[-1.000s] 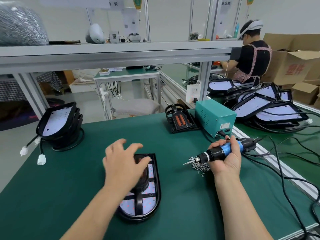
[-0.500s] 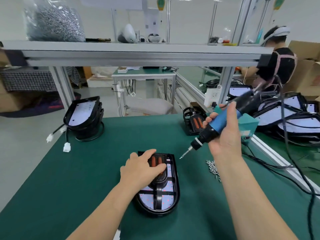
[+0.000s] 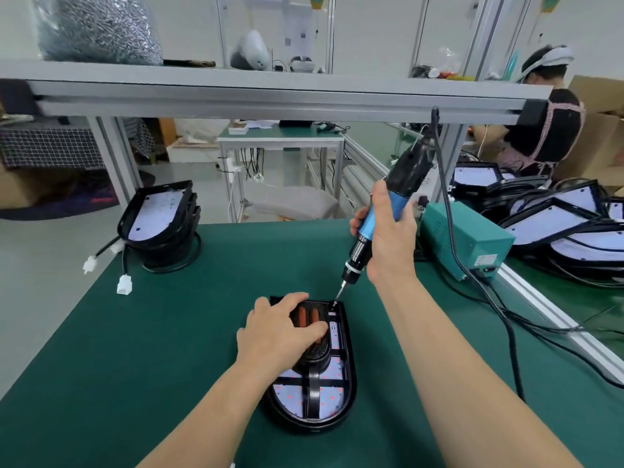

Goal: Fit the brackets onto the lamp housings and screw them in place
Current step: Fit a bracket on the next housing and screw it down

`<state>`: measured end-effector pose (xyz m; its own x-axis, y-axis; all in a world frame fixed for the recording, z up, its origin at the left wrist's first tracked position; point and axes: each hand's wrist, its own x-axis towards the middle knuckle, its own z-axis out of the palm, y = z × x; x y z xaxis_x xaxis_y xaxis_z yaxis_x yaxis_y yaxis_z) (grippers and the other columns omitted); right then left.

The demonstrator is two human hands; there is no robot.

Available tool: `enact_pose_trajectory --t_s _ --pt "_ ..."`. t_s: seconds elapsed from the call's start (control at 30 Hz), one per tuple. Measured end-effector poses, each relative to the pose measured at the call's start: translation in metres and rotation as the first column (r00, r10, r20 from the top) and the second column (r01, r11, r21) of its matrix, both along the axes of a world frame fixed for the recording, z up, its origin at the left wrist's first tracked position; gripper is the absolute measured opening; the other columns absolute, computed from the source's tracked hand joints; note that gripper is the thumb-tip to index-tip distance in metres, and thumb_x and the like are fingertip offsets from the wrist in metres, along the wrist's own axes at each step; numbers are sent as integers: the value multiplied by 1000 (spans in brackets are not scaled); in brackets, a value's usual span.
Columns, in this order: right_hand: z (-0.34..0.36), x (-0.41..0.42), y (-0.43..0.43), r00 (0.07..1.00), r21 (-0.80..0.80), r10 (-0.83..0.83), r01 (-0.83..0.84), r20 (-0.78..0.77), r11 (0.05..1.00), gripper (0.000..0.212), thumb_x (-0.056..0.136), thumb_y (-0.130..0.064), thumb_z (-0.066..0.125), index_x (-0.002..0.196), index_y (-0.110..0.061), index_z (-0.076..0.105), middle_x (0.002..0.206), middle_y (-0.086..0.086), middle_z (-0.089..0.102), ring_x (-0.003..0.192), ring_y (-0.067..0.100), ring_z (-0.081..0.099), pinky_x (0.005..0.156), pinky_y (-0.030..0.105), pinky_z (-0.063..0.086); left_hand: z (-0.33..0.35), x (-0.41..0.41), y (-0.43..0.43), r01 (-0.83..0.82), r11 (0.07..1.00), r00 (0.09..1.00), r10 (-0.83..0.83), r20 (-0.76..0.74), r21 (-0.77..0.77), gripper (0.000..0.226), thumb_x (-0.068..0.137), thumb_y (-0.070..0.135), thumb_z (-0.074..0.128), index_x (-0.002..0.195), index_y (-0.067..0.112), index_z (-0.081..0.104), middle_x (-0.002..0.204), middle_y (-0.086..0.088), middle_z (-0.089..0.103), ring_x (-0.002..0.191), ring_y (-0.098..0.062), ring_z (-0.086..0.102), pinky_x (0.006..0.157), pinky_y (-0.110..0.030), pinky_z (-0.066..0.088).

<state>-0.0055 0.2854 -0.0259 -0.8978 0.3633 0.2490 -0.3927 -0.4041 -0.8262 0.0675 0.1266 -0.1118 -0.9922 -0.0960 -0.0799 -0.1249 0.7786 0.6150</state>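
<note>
A black lamp housing point(image 3: 347, 393) with a white LED board lies on the green mat in front of me. A black bracket point(image 3: 315, 363) with two orange bars sits on top of it. My left hand point(image 3: 280, 329) rests on the bracket, fingers curled over its far end and pressing it down. My right hand point(image 3: 388, 234) grips a blue and black electric screwdriver point(image 3: 378, 217), held steeply upright. Its bit tip touches the housing's far right corner, right by the bracket.
A stack of housings point(image 3: 158, 221) with white plugs stands at the far left of the mat. A teal power box point(image 3: 466, 241) sits at the right, its cable trailing across the mat. More housings are piled beyond the rail. Another person works at the far right.
My right hand swung the screwdriver up from the screw pile and brought its tip down onto the housing's far right corner. My left hand settled onto the bracket and stayed there.
</note>
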Motion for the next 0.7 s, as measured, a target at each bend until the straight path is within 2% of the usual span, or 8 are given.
enact_pose_trajectory --t_s 0.2,0.7 --pt "-10 -7 -4 998 59 23 -26 50 998 26 97 -32 68 101 -10 55 65 6 56 57 18 55 53 30 51 -1 0 -1 -5 1000 1000 5 -2 -2 62 75 68 62 133 58 44 109 7 39 113 -20 48 102 -44 42" --pt "-17 -8 -5 995 112 74 -81 60 990 29 97 -36 67 104 -10 55 65 4 59 55 16 57 55 30 51 -1 0 0 -9 1000 1000 9 -2 16 61 74 68 63 132 58 45 107 8 39 111 -20 48 102 -45 43"
